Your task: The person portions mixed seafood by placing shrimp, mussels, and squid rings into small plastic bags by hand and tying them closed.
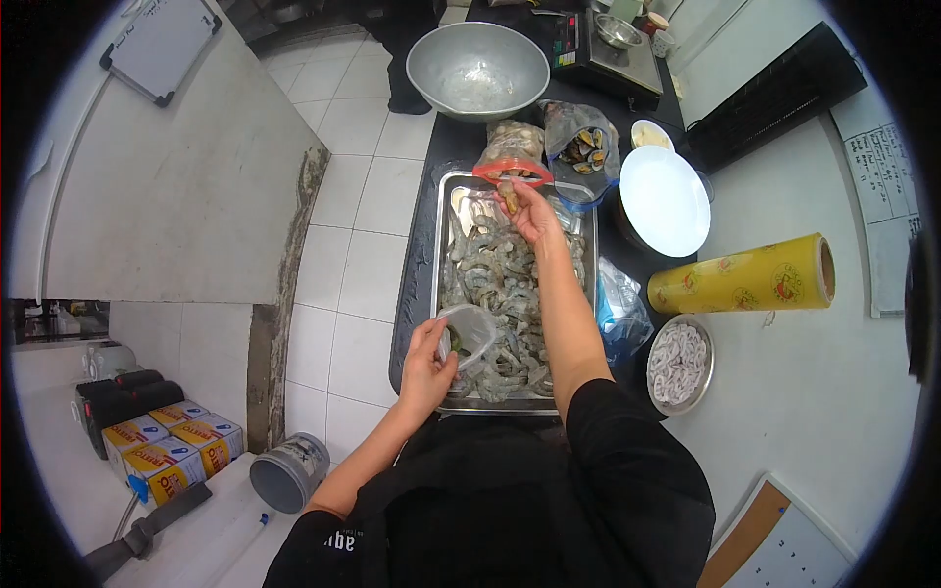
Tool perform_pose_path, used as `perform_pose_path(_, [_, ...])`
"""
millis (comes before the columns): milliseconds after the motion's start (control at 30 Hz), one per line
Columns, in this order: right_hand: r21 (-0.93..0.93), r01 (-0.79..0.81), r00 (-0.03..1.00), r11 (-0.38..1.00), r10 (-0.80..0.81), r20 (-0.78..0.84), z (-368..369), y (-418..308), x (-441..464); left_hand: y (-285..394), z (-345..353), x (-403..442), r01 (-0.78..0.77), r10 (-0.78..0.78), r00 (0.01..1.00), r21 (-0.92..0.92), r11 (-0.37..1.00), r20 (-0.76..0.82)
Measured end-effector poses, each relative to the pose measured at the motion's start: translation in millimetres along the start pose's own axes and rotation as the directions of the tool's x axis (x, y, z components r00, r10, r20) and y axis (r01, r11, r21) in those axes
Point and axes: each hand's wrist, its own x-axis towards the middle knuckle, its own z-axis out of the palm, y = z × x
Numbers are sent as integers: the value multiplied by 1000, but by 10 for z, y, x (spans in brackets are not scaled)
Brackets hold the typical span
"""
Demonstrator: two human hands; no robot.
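Note:
A metal tray (438, 245) full of raw grey shrimp (500, 284) lies before me. My left hand (427, 367) is closed on the rim of a clear plastic bag (478, 331), its mouth open and something green inside. At the tray's far end, my right hand (534, 214) pinches a small brownish piece (508, 199) that looks like a clam or shrimp; its kind is unclear. Just beyond those fingers is a red-edged zip bag (515, 147) of pale shellfish. Beside it lies another zip bag of mussels (584, 149).
A large metal bowl (478, 73) and a scale (618, 64) stand at the back. On the right are a white plate (665, 201), a yellow roll of wrap (740, 276) and a bowl of pale cut pieces (678, 365). A grey bucket (289, 472) is at lower left.

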Motion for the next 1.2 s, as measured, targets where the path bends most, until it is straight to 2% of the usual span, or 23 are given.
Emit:
perform_pose_path(100, [9,-59,996,998,59,-71,37,-60,36,24,-19,-3,33,-33,999,-24,999,-9])
perform_pose_path(233, [-31,-119,993,992,120,11,-147,-68,222,-101,-27,-27,-15,16,999,45,999,-30])
perform_pose_path(300, [135,-221,947,966,180,264,-171,-56,243,-124,-34,-41,-44,47,998,80,996,-31])
perform_pose_path(333, [132,-222,947,966,182,264,-120,-47,210,-113,-38,-46,-28,30,999,58,998,-31])
perform_pose_path(400, [83,-104,994,991,106,-13,54,-2,119,-117,-45,-52,-12,13,999,36,999,-35])
perform_pose_path(433, [81,-106,994,991,107,-12,128,-9,82,-130,-48,-54,-23,24,999,42,999,-39])
perform_pose_path(500, [-5,-74,989,997,73,-125,214,-19,46,-94,-59,-61,-33,35,998,47,998,-45])
perform_pose_path(533, [-7,-75,990,997,74,-123,167,-11,96,-24,-70,-66,2,-1,999,8,1000,-47])
perform_pose_path(567, [-307,-42,978,951,-23,-206,121,-12,163,17,-74,-67,37,-38,998,-31,999,-48])
perform_pose_path(600, [-579,-35,957,815,-140,-254,55,7,250,19,-71,-69,38,-39,998,-30,999,-51])
perform_pose_path(633, [-578,-36,958,815,-138,-253,29,23,322,17,-67,-72,41,-44,997,-54,998,-58])
perform_pose_path(667, [-849,53,897,526,-399,-190,2,38,396,14,-63,-72,43,-48,997,-77,996,-65])
perform_pose_path(700, [-987,70,800,144,-599,-31,-19,59,432,-5,-54,-73,46,-51,996,-76,996,-67])
perform_pose_path(733, [-987,70,802,147,-596,-33,112,50,382,-39,-43,-74,12,-16,997,-48,999,-80])
perform_pose_path(800, [-994,-112,760,-2,-644,-84,359,29,348,-37,-38,-73,-19,17,995,-15,1000,-93])
perform_pose_path(900, [-979,-197,761,-46,-636,-124,236,136,656,18,-48,-87,9,-10,995,-13,1000,-95])
perform_pose_path(1000, [-981,-194,746,12,-648,-155,140,153,722,-45,-36,-77,8,-7,994,15,1000,-105])
perform_pose_path(1033, [-996,-74,718,50,-690,-88,113,151,696,-78,-28,-56,-23,24,993,12,1000,-113])
perform_pose_path(1067, [-995,-83,725,51,-682,-95,45,110,632,-126,-26,-39,-50,51,991,9,999,-120])
perform_pose_path(1100, [-911,58,870,408,-468,-154,125,3,420,-217,-25,-17,-78,88,989,90,993,-114])
perform_pose_path(1133, [-676,85,967,732,-224,-121,193,-32,149,-228,-28,-39,-45,55,993,88,995,-106])
perform_pose_path(1200, [-570,-44,999,820,19,-50,297,-55,-385,-236,-20,44,-17,23,996,60,998,-92])
